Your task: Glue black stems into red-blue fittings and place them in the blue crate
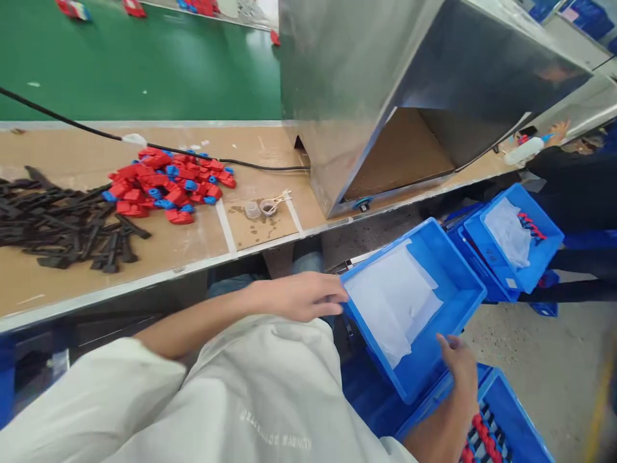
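Below the worktop's front edge, your left hand and right hand clamp the tilted blue plastic crate; its loose white liner sheet could slide out

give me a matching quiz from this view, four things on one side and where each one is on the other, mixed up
Things:
1. black parts pile
2. red and blue parts pile
3. white sheet
4. metal box

Places:
A. inside the blue bin held by left hand and right hand
B. far left of the workbench
C. standing on the bench, right
D. beside the black cable

Pairs: 1-B, 2-D, 3-A, 4-C
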Demonstrator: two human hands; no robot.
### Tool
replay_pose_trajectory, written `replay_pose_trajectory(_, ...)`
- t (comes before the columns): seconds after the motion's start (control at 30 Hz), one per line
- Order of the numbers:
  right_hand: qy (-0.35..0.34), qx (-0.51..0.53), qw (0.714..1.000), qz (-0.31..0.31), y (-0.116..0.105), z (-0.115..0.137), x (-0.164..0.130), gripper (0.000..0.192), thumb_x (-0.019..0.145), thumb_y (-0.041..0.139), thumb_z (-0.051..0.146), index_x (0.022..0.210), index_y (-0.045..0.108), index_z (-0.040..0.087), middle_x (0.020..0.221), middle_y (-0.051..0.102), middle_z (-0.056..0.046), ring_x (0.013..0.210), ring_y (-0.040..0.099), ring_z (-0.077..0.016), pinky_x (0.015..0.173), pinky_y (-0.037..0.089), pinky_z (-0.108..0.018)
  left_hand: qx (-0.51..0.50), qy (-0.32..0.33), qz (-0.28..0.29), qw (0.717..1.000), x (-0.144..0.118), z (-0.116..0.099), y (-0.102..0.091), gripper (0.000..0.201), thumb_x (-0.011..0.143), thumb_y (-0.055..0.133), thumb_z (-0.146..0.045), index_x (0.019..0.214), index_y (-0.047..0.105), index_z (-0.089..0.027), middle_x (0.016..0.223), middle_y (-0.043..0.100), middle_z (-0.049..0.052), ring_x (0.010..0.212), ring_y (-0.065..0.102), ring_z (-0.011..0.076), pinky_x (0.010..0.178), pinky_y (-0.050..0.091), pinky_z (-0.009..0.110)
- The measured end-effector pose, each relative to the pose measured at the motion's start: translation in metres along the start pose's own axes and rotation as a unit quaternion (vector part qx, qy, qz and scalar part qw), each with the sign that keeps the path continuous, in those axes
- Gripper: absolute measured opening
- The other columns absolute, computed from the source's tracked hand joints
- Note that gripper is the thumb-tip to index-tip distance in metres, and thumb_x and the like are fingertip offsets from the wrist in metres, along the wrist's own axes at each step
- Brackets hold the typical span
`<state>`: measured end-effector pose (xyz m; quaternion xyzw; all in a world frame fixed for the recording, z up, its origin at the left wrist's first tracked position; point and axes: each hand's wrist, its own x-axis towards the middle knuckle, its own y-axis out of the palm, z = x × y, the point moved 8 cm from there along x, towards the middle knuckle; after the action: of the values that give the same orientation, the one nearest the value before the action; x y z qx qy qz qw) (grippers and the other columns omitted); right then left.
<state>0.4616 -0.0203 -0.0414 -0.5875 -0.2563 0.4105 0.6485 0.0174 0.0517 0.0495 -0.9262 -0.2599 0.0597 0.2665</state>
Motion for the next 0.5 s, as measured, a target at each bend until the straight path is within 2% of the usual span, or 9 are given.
replay_pose_trajectory(0.07,-0.003,0.006,0.998,0.056,0.039,0.001,0.001,0.034,0.081,0.057,0.042,0.096,0.071,0.015,0.085,0.072,-0.012,0.083,0.070,-0.0259,0.075,0.054,-0.035,0.031,-0.002,0.021,0.999,0.064,0.014,0.032,0.034,0.101,0.042,-0.035,0.121,0.063,-0.017,0.122,0.064,0.011,0.107,0.063,0.0199,0.096,0.047,0.030)
replay_pose_trajectory(0.13,-0.012,0.010,0.995,0.099,0.076,0.010,0.005,0.031,0.081,0.060,0.039,0.100,0.070,0.016,0.093,0.072,-0.011,0.088,0.069,-0.0236,0.078,0.053,-0.032,0.068,-0.042,0.064,0.995,0.114,0.041,0.062,0.033,0.099,0.045,-0.031,0.124,0.061,-0.016,0.129,0.061,0.012,0.112,0.062,0.0223,0.099,0.046,0.032)
replay_pose_trajectory(0.2,-0.022,0.007,0.992,0.125,0.108,0.020,0.011,0.033,0.077,0.067,0.039,0.101,0.069,0.016,0.100,0.071,-0.012,0.094,0.068,-0.0238,0.082,0.052,-0.032,0.102,-0.112,0.116,0.982,0.145,0.072,0.091,0.034,0.097,0.049,-0.031,0.125,0.060,-0.015,0.130,0.059,0.014,0.116,0.060,0.0256,0.102,0.045,0.036)
replay_pose_trajectory(0.3,-0.046,0.002,0.986,0.161,0.142,0.032,0.023,0.035,0.063,0.080,0.037,0.089,0.068,0.017,0.094,0.068,-0.009,0.092,0.065,-0.0245,0.080,0.048,-0.030,0.114,-0.184,0.144,0.966,0.168,0.104,0.121,0.035,0.088,0.058,-0.025,0.119,0.062,-0.009,0.129,0.058,0.021,0.119,0.059,0.0342,0.100,0.046,0.045)
replay_pose_trajectory(0.4,-0.078,0.019,0.978,0.193,0.148,0.035,0.031,0.025,0.063,0.079,0.035,0.068,0.059,0.021,0.071,0.062,-0.002,0.075,0.060,-0.0200,0.070,0.044,-0.028,0.085,-0.222,0.138,0.962,0.176,0.124,0.133,0.039,0.087,0.058,-0.027,0.123,0.060,-0.011,0.133,0.055,0.020,0.124,0.056,0.0341,0.104,0.044,0.044)
replay_pose_trajectory(0.5,-0.099,0.056,0.980,0.165,0.116,0.026,0.040,0.027,0.074,0.067,0.044,0.068,0.054,0.022,0.067,0.058,-0.001,0.069,0.056,-0.0185,0.066,0.041,-0.028,0.035,-0.253,0.105,0.961,0.182,0.141,0.130,0.052,0.092,0.054,-0.036,0.138,0.049,-0.013,0.145,0.046,0.018,0.134,0.049,0.0299,0.112,0.037,0.039)
